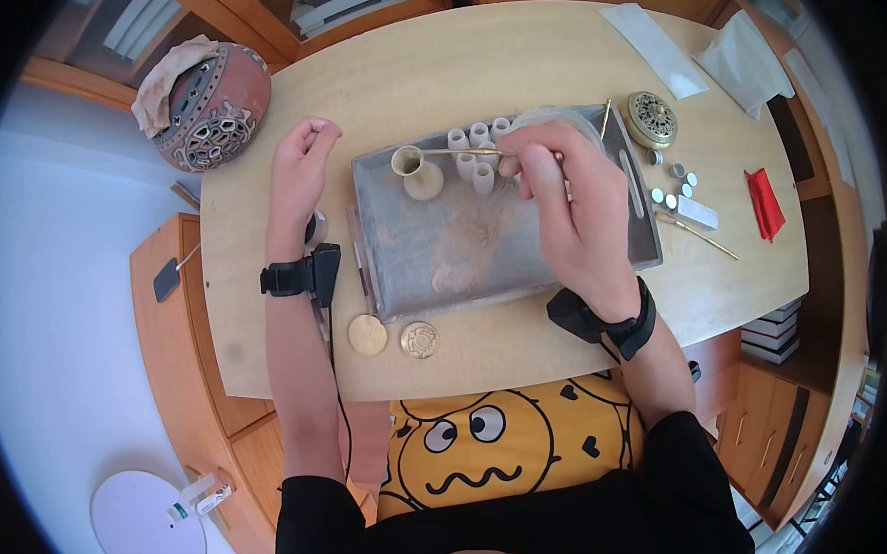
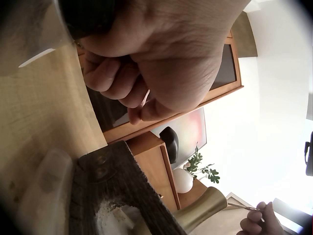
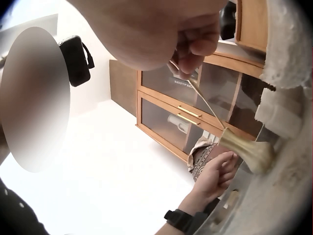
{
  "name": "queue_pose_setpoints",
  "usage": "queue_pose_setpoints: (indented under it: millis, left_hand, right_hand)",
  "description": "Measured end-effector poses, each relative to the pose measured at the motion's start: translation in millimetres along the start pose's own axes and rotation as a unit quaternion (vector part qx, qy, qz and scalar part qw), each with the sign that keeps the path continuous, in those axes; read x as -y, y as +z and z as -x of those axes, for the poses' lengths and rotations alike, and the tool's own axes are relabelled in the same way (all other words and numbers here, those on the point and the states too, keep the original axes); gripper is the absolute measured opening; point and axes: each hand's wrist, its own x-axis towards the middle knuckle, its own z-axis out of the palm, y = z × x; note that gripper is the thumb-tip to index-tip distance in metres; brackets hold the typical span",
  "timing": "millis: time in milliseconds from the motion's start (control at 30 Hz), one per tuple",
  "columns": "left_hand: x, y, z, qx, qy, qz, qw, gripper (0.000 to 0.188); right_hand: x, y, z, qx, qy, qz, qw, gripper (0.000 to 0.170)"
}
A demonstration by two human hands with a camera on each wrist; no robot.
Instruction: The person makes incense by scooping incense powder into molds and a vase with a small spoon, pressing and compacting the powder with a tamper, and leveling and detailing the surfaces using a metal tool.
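My right hand point(image 1: 588, 199) pinches a slim brass rod-like tool point(image 1: 458, 151) above the grey tray point(image 1: 395, 275). The tool's far end reaches the mouth of a small flared brass vase point(image 1: 423, 182), which stands in the tray's far left part; in the right wrist view the rod slants down to the vase's rim point(image 3: 230, 137). Off the tray's left side, my left hand point(image 1: 304, 165) hangs above the table with its fingers loosely curled and holds nothing. Several small white cups point(image 1: 483, 178) stand in the tray to the right of the vase, partly behind my right hand.
Brownish powder marks the tray's floor. Two round brass discs point(image 1: 367, 335) lie before the tray. On the right are a pierced-lid brass burner point(image 1: 651, 120), small jars, a brass-handled brush point(image 1: 699, 234) and a red pouch point(image 1: 765, 205). A reddish pot point(image 1: 218, 108) stands back left.
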Motion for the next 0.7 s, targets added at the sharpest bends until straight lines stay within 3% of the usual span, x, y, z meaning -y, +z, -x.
queue_pose_setpoints:
  millis: [33,133,267,467,567,700]
  left_hand:
    - [-2.0,0.2,0.1,-0.001,-0.011,0.008,1.0,0.015]
    - [-2.4,1.3,0.1,-0.009,-0.011,0.003,1.0,0.016]
    - [-0.2,0.0,0.3,-0.003,-0.011,0.018,1.0,0.016]
    - [-0.6,1.4,-1.8,-0.007,-0.005,0.011,1.0,0.015]
    - [-4.5,1.5,0.6,-0.001,-0.026,0.006,1.0,0.015]
    - [-5.2,2.5,0.2,-0.007,-0.012,0.008,1.0,0.015]
  right_hand:
    - [-0.6,-2.3,-0.6,0.007,-0.071,0.044,0.996,0.014]
    - [-0.1,-15.6,-2.2,-0.045,-0.1,0.076,0.991,0.011]
    - [-7.4,-41.5,-9.2,-0.192,0.014,0.046,0.98,0.021]
    - [-22.2,-81.7,-15.9,-0.17,0.093,0.129,0.973,0.03]
    - [-32.4,-77.2,-14.3,-0.168,0.059,0.173,0.969,0.032]
    - [-34.1,-69.1,-16.3,-0.129,0.083,0.158,0.976,0.033]
